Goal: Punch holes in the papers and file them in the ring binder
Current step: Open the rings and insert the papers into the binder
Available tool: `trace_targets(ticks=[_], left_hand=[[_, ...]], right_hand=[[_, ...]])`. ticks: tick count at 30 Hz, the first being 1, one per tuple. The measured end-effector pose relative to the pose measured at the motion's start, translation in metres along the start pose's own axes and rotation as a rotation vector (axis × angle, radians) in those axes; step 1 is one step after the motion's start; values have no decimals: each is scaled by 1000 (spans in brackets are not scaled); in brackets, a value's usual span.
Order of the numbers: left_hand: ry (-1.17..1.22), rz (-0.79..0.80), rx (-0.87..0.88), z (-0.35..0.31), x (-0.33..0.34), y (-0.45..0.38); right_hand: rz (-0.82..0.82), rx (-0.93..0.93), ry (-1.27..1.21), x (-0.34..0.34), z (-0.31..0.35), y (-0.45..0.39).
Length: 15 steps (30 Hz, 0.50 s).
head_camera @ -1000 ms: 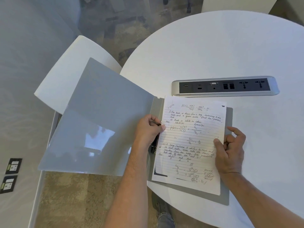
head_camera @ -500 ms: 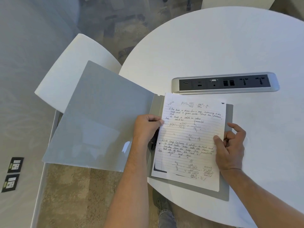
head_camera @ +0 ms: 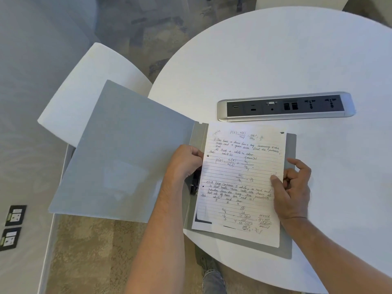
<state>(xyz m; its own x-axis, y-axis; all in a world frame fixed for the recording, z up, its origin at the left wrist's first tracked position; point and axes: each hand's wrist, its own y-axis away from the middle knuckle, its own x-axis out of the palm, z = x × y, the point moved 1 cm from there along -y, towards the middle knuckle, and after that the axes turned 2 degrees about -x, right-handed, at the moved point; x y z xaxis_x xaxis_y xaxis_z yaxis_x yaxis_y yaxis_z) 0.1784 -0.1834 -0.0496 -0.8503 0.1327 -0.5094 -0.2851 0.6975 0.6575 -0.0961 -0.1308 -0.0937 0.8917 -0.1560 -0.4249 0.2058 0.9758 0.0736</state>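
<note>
In the ring binder the papers lie with their punched long edge at the rings, under the curled left grip, its hold hidden, while the right grip pinches the opposite edge.

The left hand covers most of the ring mechanism at the centre of the frame, so it cannot be told whether its curled fingers grip the rings or the left edge of the papers. The papers hide most of the back cover of the ring binder. Much of the handwriting is too small to read. The desk is cut off at the right edge, and both forearms at the bottom edge
</note>
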Motion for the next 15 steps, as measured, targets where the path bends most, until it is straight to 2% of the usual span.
trace_targets(ticks=[7,12,15], left_hand=[[80,-220,143,26,9,27],[324,-292,83,23,19,33],[366,-282,32,15,22,30]], right_hand=[[14,3,19,0,1,-1],[18,6,14,-1,4,0],[26,-4,28,-3,7,0]])
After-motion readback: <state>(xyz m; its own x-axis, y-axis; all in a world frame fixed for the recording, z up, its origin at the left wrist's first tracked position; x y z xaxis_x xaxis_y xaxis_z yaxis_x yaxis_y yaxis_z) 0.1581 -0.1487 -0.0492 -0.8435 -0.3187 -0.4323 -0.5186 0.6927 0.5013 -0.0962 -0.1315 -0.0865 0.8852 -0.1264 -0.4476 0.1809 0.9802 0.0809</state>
